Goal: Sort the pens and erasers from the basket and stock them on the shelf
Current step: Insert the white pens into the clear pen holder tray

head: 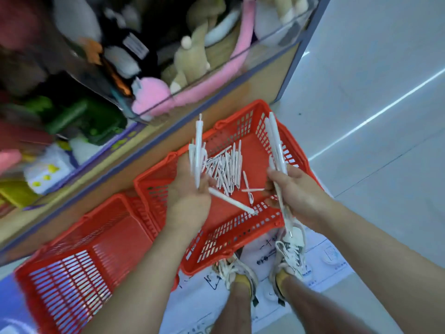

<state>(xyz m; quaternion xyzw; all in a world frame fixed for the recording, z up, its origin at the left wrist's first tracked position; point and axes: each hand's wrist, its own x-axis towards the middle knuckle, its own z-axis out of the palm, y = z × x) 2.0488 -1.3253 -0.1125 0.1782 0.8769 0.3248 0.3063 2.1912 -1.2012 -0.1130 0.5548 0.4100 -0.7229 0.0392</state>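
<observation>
A red plastic basket (243, 239) sits on the floor below me with a heap of white pens (226, 166) lying in its bottom. My left hand (190, 191) is shut on a bundle of white pens (198, 150) that stick up above the basket; one pen (231, 201) juts out sideways from under this hand. My right hand (296, 189) is shut on another bundle of white pens (274, 138), held over the basket's right side. No erasers are visible.
A second red basket (79, 256) stands to the left, touching the first. The shelf (134, 160) runs diagonally above, with plush toys (192, 61) behind a clear panel and packaged goods at left. My two shoes (289, 251) stand on printed paper by the basket.
</observation>
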